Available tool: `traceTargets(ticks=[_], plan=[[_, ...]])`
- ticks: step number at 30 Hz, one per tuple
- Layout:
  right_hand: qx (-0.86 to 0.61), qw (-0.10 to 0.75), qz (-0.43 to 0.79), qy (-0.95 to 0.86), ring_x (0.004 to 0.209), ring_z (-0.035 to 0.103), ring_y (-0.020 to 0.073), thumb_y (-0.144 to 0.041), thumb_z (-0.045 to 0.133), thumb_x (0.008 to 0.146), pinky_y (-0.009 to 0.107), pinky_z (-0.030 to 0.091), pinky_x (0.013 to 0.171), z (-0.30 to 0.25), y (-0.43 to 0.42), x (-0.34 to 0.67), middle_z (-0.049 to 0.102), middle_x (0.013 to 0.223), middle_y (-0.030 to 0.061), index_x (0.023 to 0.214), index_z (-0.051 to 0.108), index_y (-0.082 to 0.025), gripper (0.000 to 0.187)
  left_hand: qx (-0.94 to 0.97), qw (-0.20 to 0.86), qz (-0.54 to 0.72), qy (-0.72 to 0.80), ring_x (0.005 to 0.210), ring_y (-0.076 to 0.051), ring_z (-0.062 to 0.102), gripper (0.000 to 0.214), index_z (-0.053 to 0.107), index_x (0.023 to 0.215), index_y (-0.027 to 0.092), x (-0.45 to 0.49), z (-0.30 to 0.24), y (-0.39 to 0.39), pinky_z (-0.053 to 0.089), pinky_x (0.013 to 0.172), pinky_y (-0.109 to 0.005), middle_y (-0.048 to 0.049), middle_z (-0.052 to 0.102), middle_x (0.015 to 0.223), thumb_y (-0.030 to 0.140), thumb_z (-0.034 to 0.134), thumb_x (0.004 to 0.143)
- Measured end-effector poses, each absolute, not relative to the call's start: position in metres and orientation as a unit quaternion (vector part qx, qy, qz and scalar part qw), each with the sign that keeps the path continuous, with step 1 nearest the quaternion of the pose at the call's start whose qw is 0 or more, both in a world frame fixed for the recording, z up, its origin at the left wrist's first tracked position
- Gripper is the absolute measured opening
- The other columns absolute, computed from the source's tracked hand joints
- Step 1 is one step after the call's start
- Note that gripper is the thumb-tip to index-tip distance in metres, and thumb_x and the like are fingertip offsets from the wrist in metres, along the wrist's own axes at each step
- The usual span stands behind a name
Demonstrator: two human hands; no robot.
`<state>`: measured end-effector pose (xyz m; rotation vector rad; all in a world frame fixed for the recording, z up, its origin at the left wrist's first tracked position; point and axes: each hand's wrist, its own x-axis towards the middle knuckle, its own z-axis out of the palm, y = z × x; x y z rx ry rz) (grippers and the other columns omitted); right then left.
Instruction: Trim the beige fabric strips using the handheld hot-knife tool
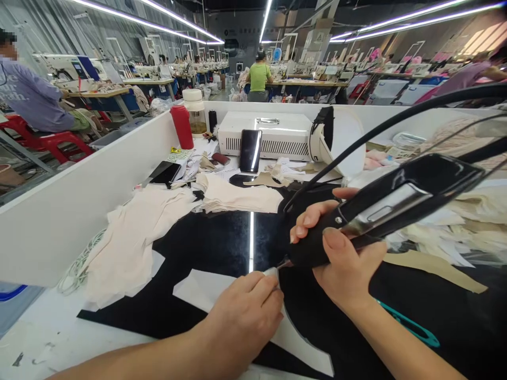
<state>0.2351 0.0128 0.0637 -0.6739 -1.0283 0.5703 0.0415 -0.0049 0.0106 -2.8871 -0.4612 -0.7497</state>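
My right hand (340,253) is wrapped around the black handle of a corded hand tool (396,208), whose thin metal tip points down and left at the work surface. Its cable arcs up to the right. My left hand (245,311) is curled, fingertips pinching the edge of a white cut piece (206,287) just at the tool's tip. The piece lies on a glossy black mat (214,243). A black fabric piece sits under my right wrist.
Cream fabric pieces (130,237) are piled at left and a folded stack (237,198) lies behind. A white box (273,134), phone (250,150), red bottle (182,125) and jar stand at the back. White partition walls border the table. Teal snips (412,327) lie at right. Other workers sit beyond.
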Motion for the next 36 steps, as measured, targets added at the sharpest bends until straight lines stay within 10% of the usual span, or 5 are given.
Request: traceTargets(ticks=[16,36], plan=[[-0.311,0.784,0.257,-0.472,0.063,0.072,0.0136,-0.049,0.101,0.095,0.026,0.065,0.058,0.0637,0.0160,0.2305,0.076,0.089,-0.0038,0.107,0.070,-0.029,0.039,-0.956,0.064,-0.252,-0.132,0.123,-0.024,0.080,0.032,0.080,0.109,0.012,0.0378,0.0111,0.0001,0.062,0.106,-0.036,-0.0083,0.085,0.120,0.012,0.051,0.122],[-0.314,0.786,0.263,-0.464,0.064,0.072,0.0172,-0.048,0.103,0.094,0.032,0.065,0.058,0.0634,0.0121,0.2330,0.078,0.089,-0.0044,0.129,0.074,-0.033,0.048,-0.954,0.091,-0.248,-0.139,0.123,-0.022,0.080,0.022,0.079,0.115,0.010,0.0383,0.0065,-0.0019,0.064,0.102,-0.035,-0.0098,0.086,0.126,0.011,0.057,0.117]])
